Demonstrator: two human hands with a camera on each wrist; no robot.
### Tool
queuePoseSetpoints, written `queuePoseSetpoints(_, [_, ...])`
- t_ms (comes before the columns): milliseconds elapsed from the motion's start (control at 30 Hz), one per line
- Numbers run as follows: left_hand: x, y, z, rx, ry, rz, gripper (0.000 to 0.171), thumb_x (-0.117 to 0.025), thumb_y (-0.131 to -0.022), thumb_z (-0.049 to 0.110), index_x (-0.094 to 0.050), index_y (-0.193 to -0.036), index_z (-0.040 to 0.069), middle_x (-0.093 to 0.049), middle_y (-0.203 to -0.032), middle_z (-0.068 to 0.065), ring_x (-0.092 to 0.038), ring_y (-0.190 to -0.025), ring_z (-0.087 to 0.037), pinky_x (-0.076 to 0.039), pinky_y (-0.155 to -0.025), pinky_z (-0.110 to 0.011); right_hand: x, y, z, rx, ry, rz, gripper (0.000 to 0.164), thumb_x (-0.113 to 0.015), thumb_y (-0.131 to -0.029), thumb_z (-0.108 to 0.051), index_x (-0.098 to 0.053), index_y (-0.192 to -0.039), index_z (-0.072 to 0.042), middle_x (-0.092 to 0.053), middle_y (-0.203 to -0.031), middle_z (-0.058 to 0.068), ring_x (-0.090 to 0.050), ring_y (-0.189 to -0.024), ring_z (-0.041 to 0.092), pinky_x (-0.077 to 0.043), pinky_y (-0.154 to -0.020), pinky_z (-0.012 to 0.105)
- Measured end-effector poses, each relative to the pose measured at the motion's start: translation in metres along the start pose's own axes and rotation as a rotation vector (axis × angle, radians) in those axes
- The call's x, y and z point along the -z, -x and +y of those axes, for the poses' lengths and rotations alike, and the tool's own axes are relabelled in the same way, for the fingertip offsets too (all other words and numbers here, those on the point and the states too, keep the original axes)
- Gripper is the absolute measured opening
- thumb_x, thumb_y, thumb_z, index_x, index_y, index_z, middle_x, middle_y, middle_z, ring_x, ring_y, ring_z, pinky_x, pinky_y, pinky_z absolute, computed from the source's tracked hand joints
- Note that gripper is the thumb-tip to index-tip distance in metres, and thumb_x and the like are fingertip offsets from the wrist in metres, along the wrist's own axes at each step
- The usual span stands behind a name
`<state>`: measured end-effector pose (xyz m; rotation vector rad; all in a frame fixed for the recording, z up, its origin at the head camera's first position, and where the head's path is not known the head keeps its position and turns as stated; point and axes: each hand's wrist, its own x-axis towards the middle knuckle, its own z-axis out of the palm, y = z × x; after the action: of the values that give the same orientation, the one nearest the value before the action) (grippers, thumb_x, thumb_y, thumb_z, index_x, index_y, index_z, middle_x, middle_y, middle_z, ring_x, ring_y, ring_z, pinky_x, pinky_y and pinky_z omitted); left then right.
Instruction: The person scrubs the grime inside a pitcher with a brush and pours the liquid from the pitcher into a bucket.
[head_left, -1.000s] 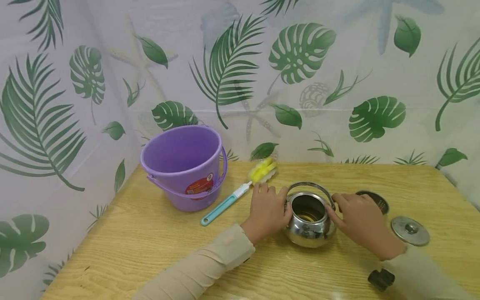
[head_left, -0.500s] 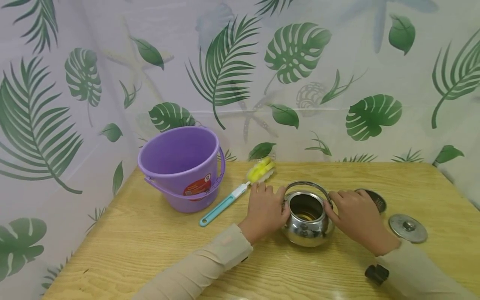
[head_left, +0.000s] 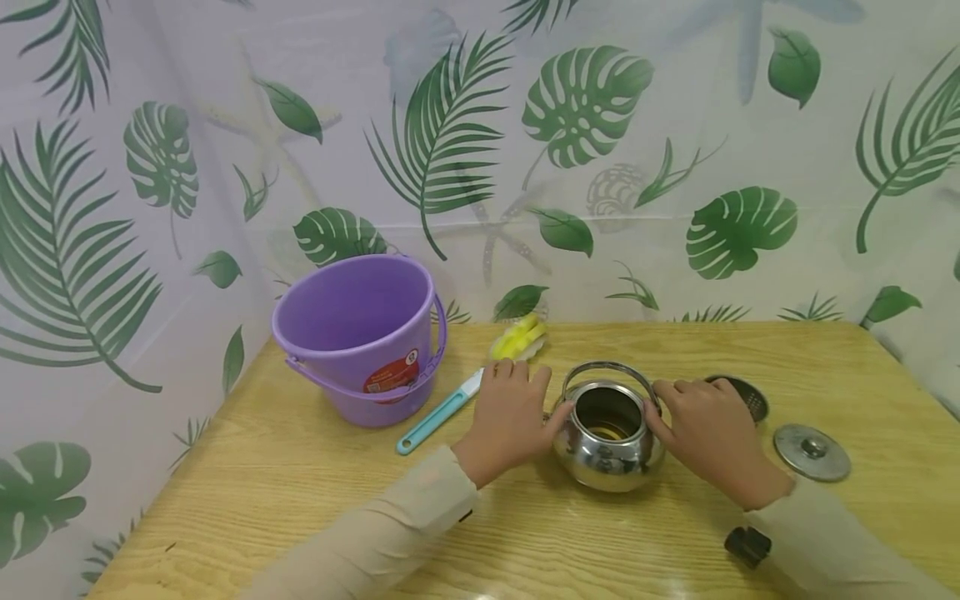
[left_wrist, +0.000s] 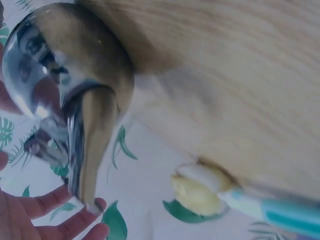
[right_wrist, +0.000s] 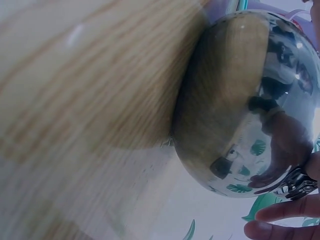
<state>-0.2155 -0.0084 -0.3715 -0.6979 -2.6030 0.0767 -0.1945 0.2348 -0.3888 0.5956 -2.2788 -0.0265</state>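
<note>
Two hands are framing an open, rounded, shiny steel kettle (head_left: 607, 471), which is standing upright on the pale wood-grain worktop (head_left: 262, 492).

The left hand (head_left: 508, 421) is spreading wide beside the spout (left_wrist: 92, 145); the right hand (head_left: 705, 433) is resting its thumb on the kettle's body by the arched metal handle (head_left: 607, 364), though I cannot tell whether its fingers are gripping. Yellowish tones are showing inside the kettle, liquid or reflection being unclear. A teal-and-white brush with a yellow sponge head (head_left: 468, 388) is lying left of the kettle, its head near the rear edge. A dark perforated metal strainer (head_left: 752, 398) and a round, knobbed steel lid (head_left: 812, 452) are lying towards the right edge. Near the rear left corner, a purple plastic bucket (head_left: 348, 373) is bearing a red label (head_left: 390, 379), its print too small for reading.
</note>
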Motion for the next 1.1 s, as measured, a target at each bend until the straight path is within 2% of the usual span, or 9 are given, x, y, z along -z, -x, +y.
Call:
queuePoseSetpoints(167, [0.003,0.006,-0.02,0.009,0.029,0.058,0.035,-0.046,-0.093,0.045,-0.058,-0.104,0.014,-0.058,-0.091,-0.006,-0.054,-0.09,-0.023,-0.042,-0.086,-0.038,-0.001,0.0,-0.001,-0.011,-0.008,-0.008,0.039,-0.041,-0.09,-0.031,-0.066,-0.082,-0.003,-0.06,-0.055,0.008,-0.051,-0.043,0.021,-0.039,-0.048,0.039])
queuePoseSetpoints(400, [-0.004,0.017,-0.047,0.024,0.042,-0.015,0.036,-0.053,-0.091,0.042,-0.053,-0.108,0.011,-0.055,-0.1,-0.007,-0.051,-0.093,-0.023,-0.042,-0.084,-0.038,0.0,-0.001,-0.002,-0.02,-0.009,-0.025,0.029,-0.049,-0.086,-0.027,-0.065,-0.08,-0.003,-0.058,-0.054,0.007,-0.048,-0.042,0.019,-0.037,-0.047,0.039])
queuePoseSetpoints(567, [-0.014,0.023,-0.061,0.019,0.049,0.017,0.04,-0.06,-0.087,0.038,-0.055,-0.113,0.008,-0.057,-0.102,-0.009,-0.054,-0.095,-0.024,-0.047,-0.081,-0.037,0.001,-0.002,-0.001,-0.012,-0.01,-0.024,0.025,-0.052,-0.083,-0.025,-0.063,-0.078,-0.004,-0.054,-0.05,0.005,-0.045,-0.041,0.017,-0.037,-0.047,0.038])
queuePoseSetpoints(733, [-0.019,0.025,-0.068,0.019,0.064,0.039,0.035,-0.064,-0.085,0.032,-0.056,-0.108,0.007,-0.058,-0.098,-0.009,-0.055,-0.092,-0.024,-0.047,-0.075,-0.038,0.001,-0.002,0.0,-0.004,-0.01,-0.02,0.027,-0.049,-0.084,-0.026,-0.062,-0.077,-0.004,-0.051,-0.048,0.004,-0.044,-0.04,0.016,-0.038,-0.048,0.039])
queuePoseSetpoints(1000, [-0.022,0.023,-0.075,0.019,0.042,-0.06,0.035,-0.066,-0.083,0.032,-0.054,-0.104,0.006,-0.056,-0.095,-0.009,-0.053,-0.088,-0.023,-0.046,-0.075,-0.038,0.002,-0.003,0.0,-0.004,-0.017,-0.023,0.029,-0.048,-0.086,-0.026,-0.064,-0.079,-0.003,-0.053,-0.049,0.004,-0.046,-0.041,0.017,-0.039,-0.049,0.04])
queuePoseSetpoints(1100, [-0.023,0.021,-0.074,0.014,0.036,-0.094,0.038,-0.066,-0.082,0.031,-0.054,-0.108,0.005,-0.057,-0.097,-0.011,-0.054,-0.092,-0.026,-0.047,-0.077,-0.039,0.002,-0.003,0.0,-0.006,-0.022,-0.027,0.027,-0.049,-0.085,-0.025,-0.064,-0.079,-0.003,-0.054,-0.05,0.005,-0.046,-0.042,0.017,-0.039,-0.05,0.04])
